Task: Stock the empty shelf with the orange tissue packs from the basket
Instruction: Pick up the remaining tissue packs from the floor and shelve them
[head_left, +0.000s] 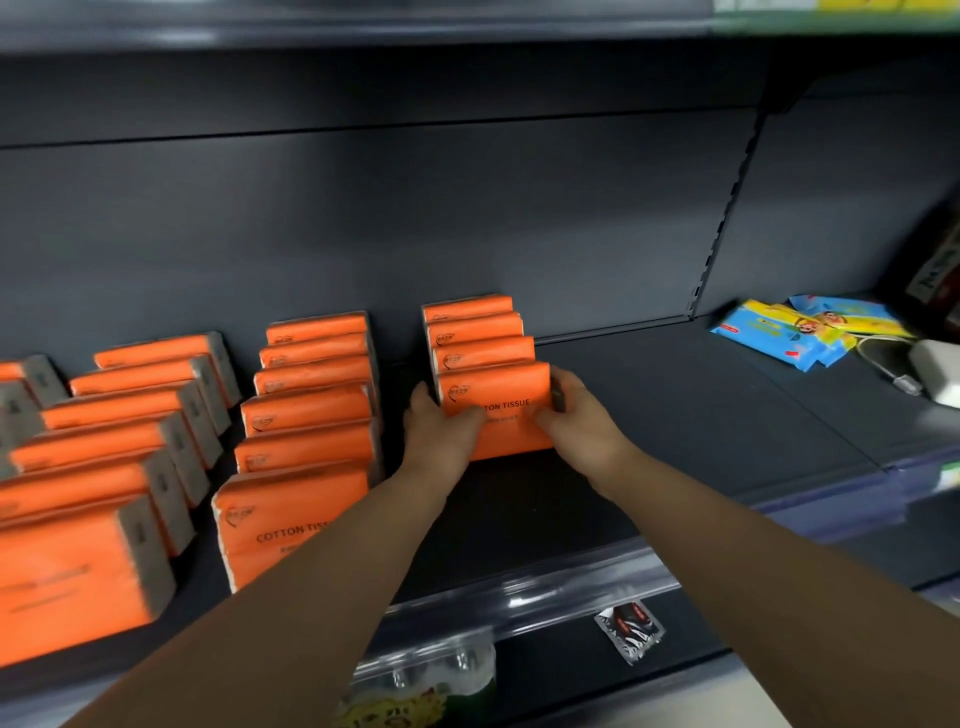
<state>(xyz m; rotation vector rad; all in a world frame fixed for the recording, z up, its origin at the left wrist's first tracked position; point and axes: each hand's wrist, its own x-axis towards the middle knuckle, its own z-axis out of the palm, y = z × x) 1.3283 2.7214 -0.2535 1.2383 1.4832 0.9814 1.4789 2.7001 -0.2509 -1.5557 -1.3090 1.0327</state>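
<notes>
The dark shelf (675, 415) carries rows of orange tissue packs (311, 410) from left to middle, and blue-yellow wipe packets (795, 332) far right.

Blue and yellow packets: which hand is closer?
Right. The right hand grips the orange pack at its right edge, nearer the blue packets; the left hand grips its left edge.

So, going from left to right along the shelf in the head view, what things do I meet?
Slanted orange tissue row → middle orange row → left hand → held front pack → right hand → blue-yellow wipe packs → white charger.
</notes>
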